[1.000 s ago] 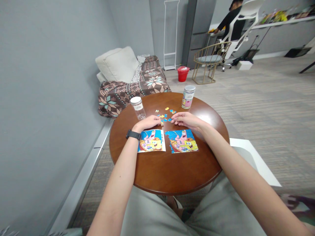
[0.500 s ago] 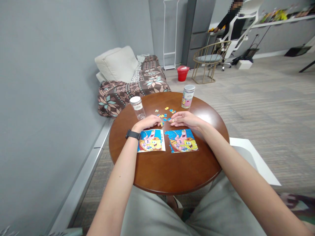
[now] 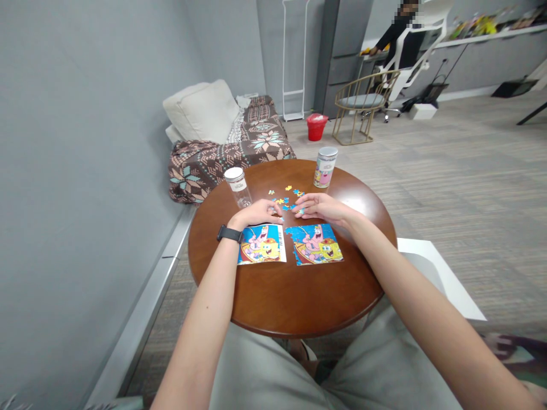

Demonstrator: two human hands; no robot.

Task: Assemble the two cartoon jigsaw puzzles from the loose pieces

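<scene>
Loose puzzle pieces (image 3: pixel 286 200) in blue and yellow lie on the round brown table (image 3: pixel 299 302) between my hands. My left hand (image 3: pixel 261 212), with a black band on the wrist, rests above the printed picture sheet (image 3: pixel 262 245), its fingers closed round a small piece at the fingertips. My right hand (image 3: pixel 315 207) is at the right of the loose pieces, fingers bent together over a small blue and yellow piece. Nearer me lies the partly assembled puzzle (image 3: pixel 318 245), with a jagged left edge, right of the sheet.
A clear jar (image 3: pixel 238 188) with a white lid stands at the table's back left, a printed tin (image 3: pixel 325 168) at the back right. Behind are a covered sofa (image 3: pixel 256 136), a red bin (image 3: pixel 316 127), a gold chair (image 3: pixel 361 102) and a person (image 3: pixel 395 34) at a counter.
My left fingers have shifted slightly, and the yellow and blue piece beside them is now mostly hidden. The piece under my right fingers looks bluer.
</scene>
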